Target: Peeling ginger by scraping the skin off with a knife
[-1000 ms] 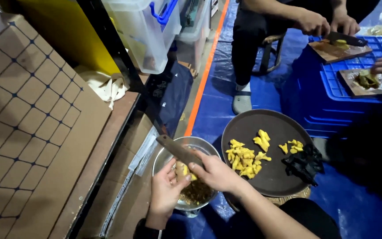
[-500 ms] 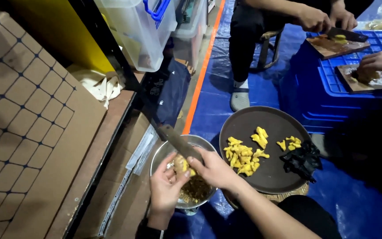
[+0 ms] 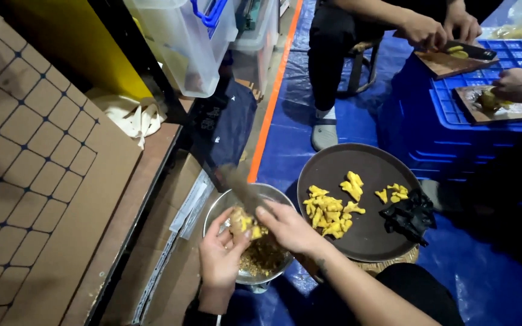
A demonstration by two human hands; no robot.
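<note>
My left hand (image 3: 220,258) holds a knobbly piece of ginger root (image 3: 241,220) over a metal bowl (image 3: 273,194) that has brown peelings in its bottom. My right hand (image 3: 289,227) grips a knife (image 3: 241,188) whose blade points up and to the left, its edge against the ginger. Right of the bowl lies a round dark tray (image 3: 333,166) with several peeled yellow ginger pieces (image 3: 328,209) and a crumpled black glove (image 3: 409,215).
Blue crates (image 3: 448,130) at the right carry cutting boards (image 3: 502,111) where other people's hands (image 3: 518,84) cut with a knife. A seated person's legs (image 3: 333,54) are at the top. Cardboard (image 3: 37,181) lies left, clear plastic bins (image 3: 182,42) behind. Blue tarp covers the floor.
My hands have stayed over the bowl; the knife has shifted a little along the ginger. The view has moved slightly.
</note>
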